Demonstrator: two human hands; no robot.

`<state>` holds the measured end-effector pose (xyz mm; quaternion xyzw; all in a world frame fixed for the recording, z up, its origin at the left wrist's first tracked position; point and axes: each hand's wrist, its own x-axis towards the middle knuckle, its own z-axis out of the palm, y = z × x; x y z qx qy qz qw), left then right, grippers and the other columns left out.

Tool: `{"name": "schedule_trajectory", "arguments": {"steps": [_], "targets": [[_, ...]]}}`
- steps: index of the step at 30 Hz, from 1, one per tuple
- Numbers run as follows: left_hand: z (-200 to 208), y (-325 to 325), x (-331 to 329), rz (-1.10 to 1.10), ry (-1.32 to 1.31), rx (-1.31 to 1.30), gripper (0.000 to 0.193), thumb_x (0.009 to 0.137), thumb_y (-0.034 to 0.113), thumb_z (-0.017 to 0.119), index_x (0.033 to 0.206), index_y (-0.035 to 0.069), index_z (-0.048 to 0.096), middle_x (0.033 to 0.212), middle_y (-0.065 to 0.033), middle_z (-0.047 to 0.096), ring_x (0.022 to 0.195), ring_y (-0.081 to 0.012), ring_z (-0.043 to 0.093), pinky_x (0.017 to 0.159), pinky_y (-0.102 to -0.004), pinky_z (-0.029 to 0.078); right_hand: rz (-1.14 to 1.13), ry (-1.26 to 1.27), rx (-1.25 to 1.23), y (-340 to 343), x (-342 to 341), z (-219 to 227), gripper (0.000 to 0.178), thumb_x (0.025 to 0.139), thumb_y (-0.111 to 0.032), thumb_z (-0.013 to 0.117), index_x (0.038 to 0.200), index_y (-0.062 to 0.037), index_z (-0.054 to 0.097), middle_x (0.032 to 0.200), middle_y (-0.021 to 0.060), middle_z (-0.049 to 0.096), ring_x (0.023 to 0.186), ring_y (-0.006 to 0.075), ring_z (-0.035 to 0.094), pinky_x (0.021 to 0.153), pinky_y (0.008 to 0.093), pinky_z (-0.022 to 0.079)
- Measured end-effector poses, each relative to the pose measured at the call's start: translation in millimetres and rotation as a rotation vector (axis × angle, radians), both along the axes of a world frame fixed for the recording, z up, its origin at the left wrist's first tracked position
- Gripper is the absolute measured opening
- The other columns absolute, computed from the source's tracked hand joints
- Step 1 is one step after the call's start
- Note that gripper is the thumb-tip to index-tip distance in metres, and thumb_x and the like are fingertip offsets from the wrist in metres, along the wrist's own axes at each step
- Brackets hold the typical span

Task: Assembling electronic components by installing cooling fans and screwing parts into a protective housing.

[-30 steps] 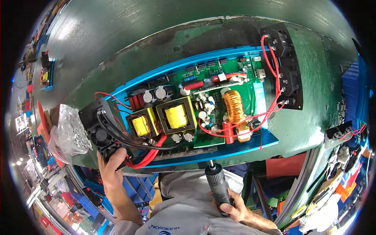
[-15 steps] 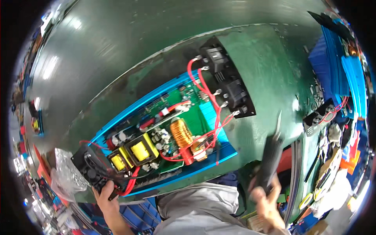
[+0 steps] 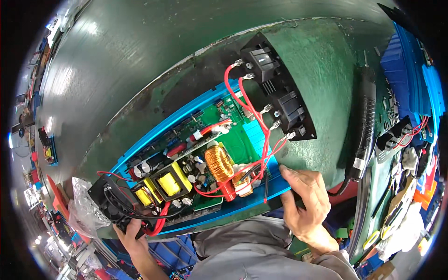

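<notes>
A blue metal housing (image 3: 154, 135) lies slantwise on the green bench, holding a circuit board (image 3: 233, 142) with yellow transformers and a copper coil. My left hand (image 3: 130, 235) grips the lower corner of the black fan panel (image 3: 111, 198) at the housing's left end. At the right end, my right hand (image 3: 305, 200) pinches the near corner of the housing, thumb on top and fingers partly hidden below. Red wires join the board to a black socket panel (image 3: 287, 93) beyond that end. A black electric screwdriver (image 3: 364, 116) lies on the bench to the right.
Blue housing parts (image 3: 410, 70) are stacked at the far right, beside loose screws and another small wired panel (image 3: 394, 137). Clear plastic bags (image 3: 84, 210) sit by the left end. White cloths and yellow-handled scissors (image 3: 372, 240) lie at the lower right.
My right hand has put the electric screwdriver down on the right of the bench and taken hold of the housing's near right corner. My left hand stays at the fan panel.
</notes>
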<state>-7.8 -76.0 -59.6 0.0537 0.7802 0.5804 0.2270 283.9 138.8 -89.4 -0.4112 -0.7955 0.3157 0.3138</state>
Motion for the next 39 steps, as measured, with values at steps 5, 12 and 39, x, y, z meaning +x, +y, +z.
{"name": "schedule_trajectory", "arguments": {"steps": [5, 12, 39], "targets": [[8, 16, 9, 0.0, -0.034, -0.024, 0.055, 0.079, 0.003, 0.071, 0.13, -0.004, 0.052, 0.107, -0.016, 0.069, 0.089, -0.0268, 0.071, 0.082, -0.0366, 0.058, 0.004, 0.032, 0.02, 6, 0, -3, 0.038, 0.073, 0.01, 0.075, 0.11, 0.0029, 0.07, 0.101, 0.0149, 0.074, 0.087, 0.0296, 0.068, 0.08, 0.0358, 0.054], [3, 16, 6, 0.041, -0.025, -0.023, 0.059, 0.079, 0.003, 0.071, 0.134, -0.003, 0.049, 0.108, -0.0167, 0.068, 0.088, -0.0273, 0.07, 0.082, -0.0369, 0.058, 0.015, 0.076, 0.03, 14, 1, 0, 0.037, 0.071, 0.01, 0.078, 0.106, 0.0027, 0.07, 0.099, 0.0146, 0.074, 0.084, 0.0291, 0.069, 0.076, 0.0352, 0.055], [47, 101, 75, -1.222, 1.109, -0.398, 0.031, 0.071, 0.001, 0.082, 0.1, 0.0, 0.071, 0.094, -0.0115, 0.063, 0.082, -0.0297, 0.062, 0.069, -0.037, 0.051, -0.442, 0.239, -0.843, -86, 99, 14, 0.081, 0.082, -0.012, 0.074, 0.151, 0.0029, 0.034, 0.119, 0.0107, 0.057, 0.102, 0.0171, 0.056, 0.092, 0.03, 0.045]]}}
